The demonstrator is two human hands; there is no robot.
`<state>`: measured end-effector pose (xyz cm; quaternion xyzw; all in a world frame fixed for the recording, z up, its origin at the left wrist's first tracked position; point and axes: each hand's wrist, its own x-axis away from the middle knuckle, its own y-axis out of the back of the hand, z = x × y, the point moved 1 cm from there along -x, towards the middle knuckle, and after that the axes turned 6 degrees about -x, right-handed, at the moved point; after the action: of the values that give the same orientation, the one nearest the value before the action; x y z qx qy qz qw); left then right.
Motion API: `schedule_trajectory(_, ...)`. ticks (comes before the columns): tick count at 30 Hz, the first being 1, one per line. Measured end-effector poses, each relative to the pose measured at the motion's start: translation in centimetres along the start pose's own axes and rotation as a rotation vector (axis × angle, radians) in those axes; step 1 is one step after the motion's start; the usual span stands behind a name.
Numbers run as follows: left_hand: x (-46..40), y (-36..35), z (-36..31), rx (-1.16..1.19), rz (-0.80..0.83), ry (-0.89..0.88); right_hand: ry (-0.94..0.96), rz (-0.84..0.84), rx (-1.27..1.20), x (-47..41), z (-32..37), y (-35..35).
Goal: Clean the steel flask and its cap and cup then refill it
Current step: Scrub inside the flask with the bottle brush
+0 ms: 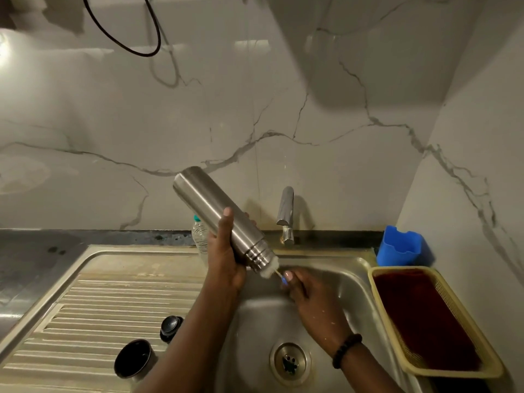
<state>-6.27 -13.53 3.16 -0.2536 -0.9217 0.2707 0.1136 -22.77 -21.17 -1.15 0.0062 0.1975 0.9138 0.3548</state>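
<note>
My left hand [225, 252] grips the steel flask [211, 207] round its lower body, tilted with its mouth pointing down to the right over the sink basin [348, 282]. A bottle brush [271, 272] with white bristles sticks into the flask's mouth. My right hand [304, 290] pinches the brush's blue handle just below the mouth. On the ribbed drainboard [93, 304] stand the dark cup [133, 358], open end up, and the black cap [171, 327] behind it.
A chrome tap [285, 214] rises behind the basin, with no water visible from it. A clear plastic bottle [199, 235] stands behind my left hand. A blue holder [399, 246] and a yellow basket [431, 319] with a dark red cloth sit to the right. The drain [289, 361] lies below.
</note>
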Motion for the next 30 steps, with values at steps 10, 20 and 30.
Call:
schedule_trajectory(10,-0.3,0.7,-0.1,0.114,0.038,0.031,-0.179,0.179,-0.128,1.3,1.3,0.3)
schedule_trajectory(20,-2.0,-0.7,-2.9,0.036,0.079,-0.082,-0.315,0.239,-0.371,1.7,0.8,2.2)
schedule_trajectory(30,-2.7,-1.1,-3.1,-0.273,-0.142,-0.297,-0.183,0.052,-0.193,2.9,-5.9,2.2)
